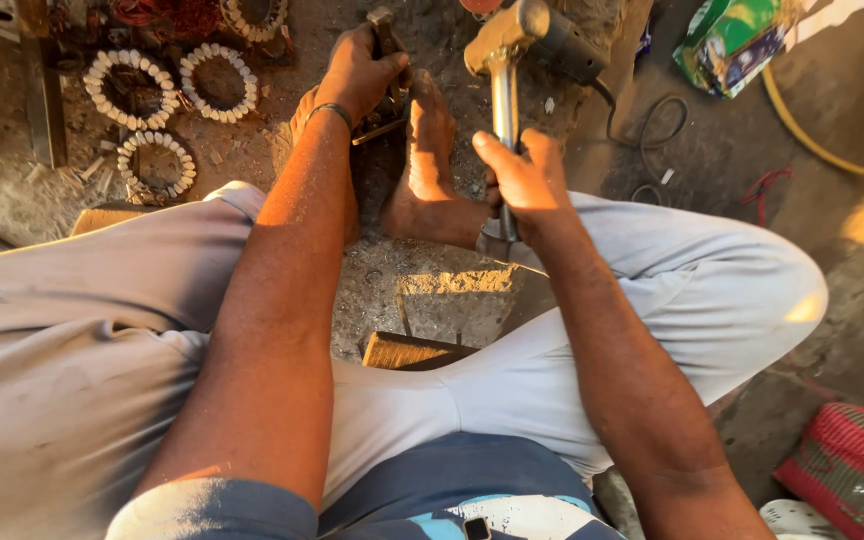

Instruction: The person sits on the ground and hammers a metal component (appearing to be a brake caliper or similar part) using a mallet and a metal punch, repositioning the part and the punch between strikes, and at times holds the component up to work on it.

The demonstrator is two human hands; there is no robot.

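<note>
My left hand point(360, 72) grips a dark metal chisel point(386, 35), held upright against a dark workpiece point(380, 125) pinned between my bare feet point(430, 160) on the dirt floor. My right hand point(524, 178) is closed around the shiny metal handle of a hammer point(503, 60); the hammer's head is raised to the right of the chisel top, a short way off it. I sit low with my knees spread wide, in pale trousers.
Three round stator-like rings point(220, 82) edged with white teeth lie at top left. A dark cable point(652, 130) and a yellow hose point(812, 140) run at right, near a green bag point(732, 40). A wooden block point(407, 350) sits between my legs. A red woven mat point(852, 470) is at bottom right.
</note>
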